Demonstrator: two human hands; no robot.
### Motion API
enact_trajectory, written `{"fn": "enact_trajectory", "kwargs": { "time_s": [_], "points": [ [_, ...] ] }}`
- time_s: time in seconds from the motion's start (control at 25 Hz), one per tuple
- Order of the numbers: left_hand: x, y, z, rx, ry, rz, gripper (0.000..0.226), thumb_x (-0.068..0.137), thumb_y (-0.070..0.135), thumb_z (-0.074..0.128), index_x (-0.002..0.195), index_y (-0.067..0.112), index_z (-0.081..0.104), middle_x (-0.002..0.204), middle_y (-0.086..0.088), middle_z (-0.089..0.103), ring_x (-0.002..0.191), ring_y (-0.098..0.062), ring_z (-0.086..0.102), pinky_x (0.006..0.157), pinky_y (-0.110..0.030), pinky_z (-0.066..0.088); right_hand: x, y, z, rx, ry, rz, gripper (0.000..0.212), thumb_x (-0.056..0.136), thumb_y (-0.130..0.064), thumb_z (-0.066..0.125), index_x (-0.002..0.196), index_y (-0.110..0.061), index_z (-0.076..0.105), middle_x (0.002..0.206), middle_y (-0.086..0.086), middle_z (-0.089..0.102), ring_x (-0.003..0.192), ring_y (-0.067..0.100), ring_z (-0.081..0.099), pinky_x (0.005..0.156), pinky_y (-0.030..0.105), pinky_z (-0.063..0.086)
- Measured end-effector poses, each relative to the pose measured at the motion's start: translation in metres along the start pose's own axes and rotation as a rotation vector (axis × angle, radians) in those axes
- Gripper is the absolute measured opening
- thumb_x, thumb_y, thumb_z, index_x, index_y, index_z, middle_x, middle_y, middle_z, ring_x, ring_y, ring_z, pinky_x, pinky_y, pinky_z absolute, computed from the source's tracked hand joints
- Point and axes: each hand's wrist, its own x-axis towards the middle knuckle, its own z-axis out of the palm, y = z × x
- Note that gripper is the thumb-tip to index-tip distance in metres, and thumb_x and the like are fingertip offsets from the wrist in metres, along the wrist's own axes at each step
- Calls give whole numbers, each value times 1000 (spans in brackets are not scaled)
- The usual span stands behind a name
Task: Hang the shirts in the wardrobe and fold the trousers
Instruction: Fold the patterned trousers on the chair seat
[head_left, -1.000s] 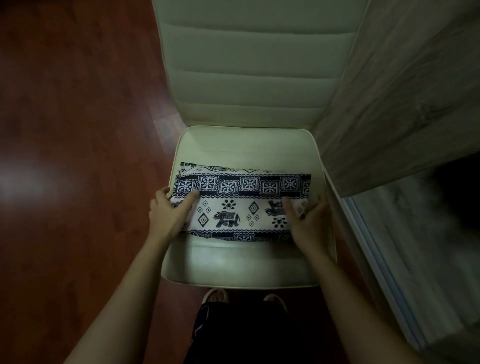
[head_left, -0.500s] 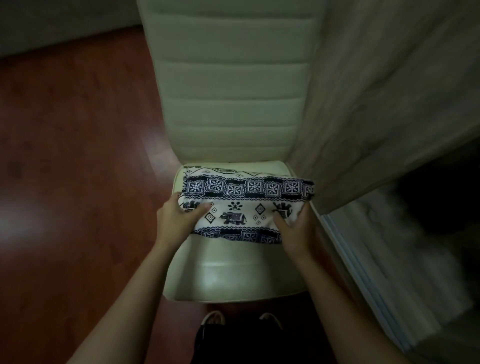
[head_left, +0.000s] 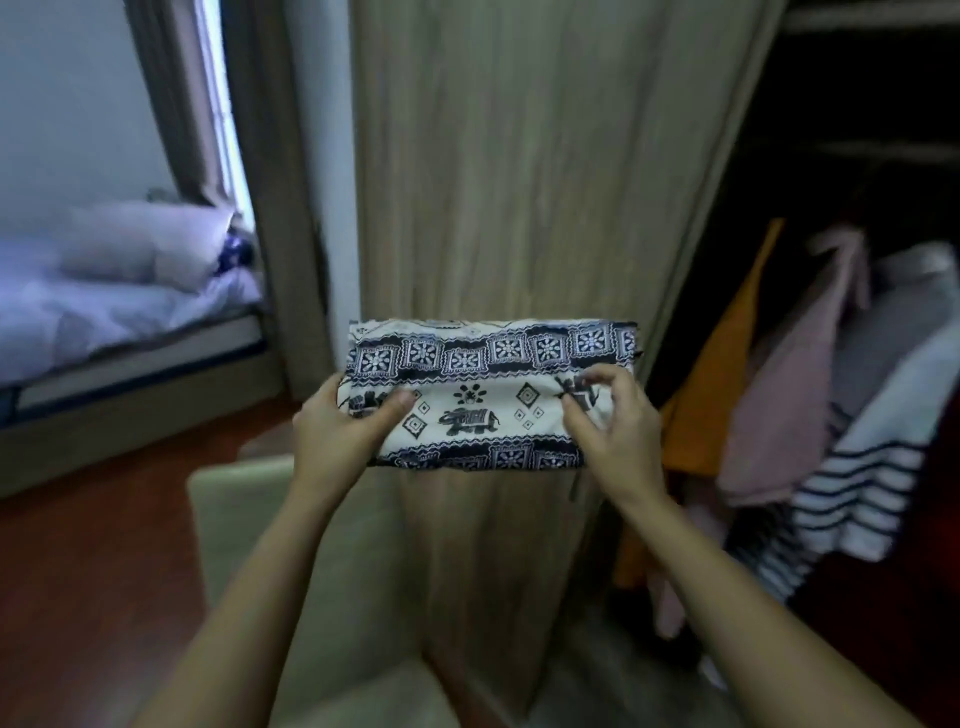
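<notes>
The folded trousers (head_left: 488, 384), white with dark blue elephant and flower bands, are held up in the air in front of the wooden wardrobe door (head_left: 524, 171). My left hand (head_left: 343, 431) grips their left end with the thumb on top. My right hand (head_left: 618, 431) pinches their right end. Inside the open wardrobe to the right hang several shirts: an orange one (head_left: 722, 374), a pink one (head_left: 795, 389) and a white one with dark stripes (head_left: 872, 478).
The cream chair (head_left: 311, 561) stands below my arms, its back next to the wardrobe door. A bed with pale bedding and pillows (head_left: 119, 291) lies at the left by a curtain. The floor is dark red wood (head_left: 78, 597).
Both hands have lifted the folded trousers off the chair seat to chest height. My view has swung up from the seat toward the wardrobe door and its open right side.
</notes>
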Motion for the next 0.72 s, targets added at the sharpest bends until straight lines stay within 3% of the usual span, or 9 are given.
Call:
{"fn": "enact_trajectory", "kwargs": {
  "time_s": [0.2, 0.4, 0.6, 0.72],
  "points": [
    [58, 165, 52, -235, -124, 312, 49, 59, 51, 81, 97, 23, 68, 88, 6, 74, 81, -13, 71, 78, -44, 58, 114, -68, -136, -141, 330, -211, 33, 78, -11, 70, 108, -7, 58, 102, -4, 56, 95, -1, 48, 82, -1, 31],
    [57, 275, 136, -485, -237, 476, 48, 59, 44, 83, 96, 19, 67, 91, 1, 74, 84, -19, 71, 79, -50, 56, 147, -94, -269, -307, 499, -325, 33, 79, -12, 70, 108, -9, 57, 102, -4, 56, 96, 7, 52, 83, 1, 32],
    [22, 366, 227, -670, -329, 575, 34, 66, 29, 84, 93, 19, 66, 88, 5, 72, 81, -12, 70, 79, -38, 58, 161, -92, -387, -535, 593, -364, 33, 80, -14, 70, 109, -7, 57, 103, -5, 53, 97, 7, 50, 82, -3, 30],
    [8, 414, 276, -723, -381, 625, 47, 61, 43, 84, 97, 19, 66, 91, 4, 73, 86, -13, 70, 82, -40, 57, 173, -88, -458, -635, 650, -381, 32, 82, -16, 69, 110, -7, 56, 104, -5, 52, 97, 6, 49, 79, -1, 32]
  ]
}}
